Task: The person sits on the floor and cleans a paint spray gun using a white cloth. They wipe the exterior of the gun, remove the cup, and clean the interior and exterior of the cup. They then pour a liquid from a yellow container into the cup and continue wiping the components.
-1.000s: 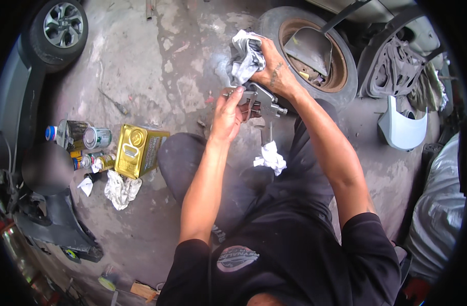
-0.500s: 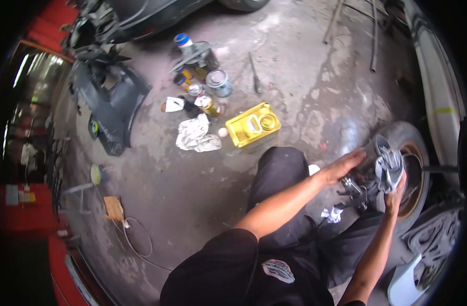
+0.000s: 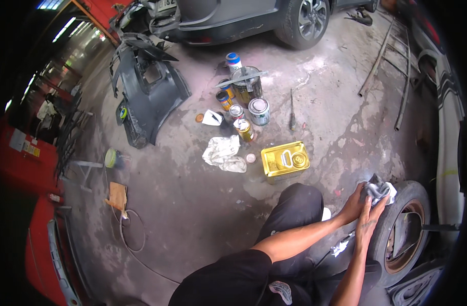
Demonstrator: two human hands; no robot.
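Observation:
A crumpled grey rag [image 3: 377,190] with a whitish edge is bunched between my two hands, beside the top of an upright wheel [image 3: 410,193]. My left hand [image 3: 353,205] closes around the rag from the left, its fingertips partly hidden. Below it, my right hand [image 3: 368,221] presses against the rag with its fingers bent round it. Whether anything is wrapped inside the cloth, I cannot tell. Just under my left forearm, a bit of metal tool [image 3: 349,237] shows, mostly covered by my arms. A crumpled white paper [image 3: 339,248] lies close to it.
A yellow rectangular can [image 3: 286,159] stands ahead of my knee. Beyond it are several paint cans [image 3: 259,111], a white cloth [image 3: 224,154] and a thin tool [image 3: 292,109]. A dark bumper [image 3: 154,97] lies left, a hose [image 3: 122,239] nearer, a grey car [image 3: 243,23] behind.
My left hand has gone from open, above the metal tool, to gripping the rag with my right hand. The rag has shifted off the wheel's front. The view has tilted up and left.

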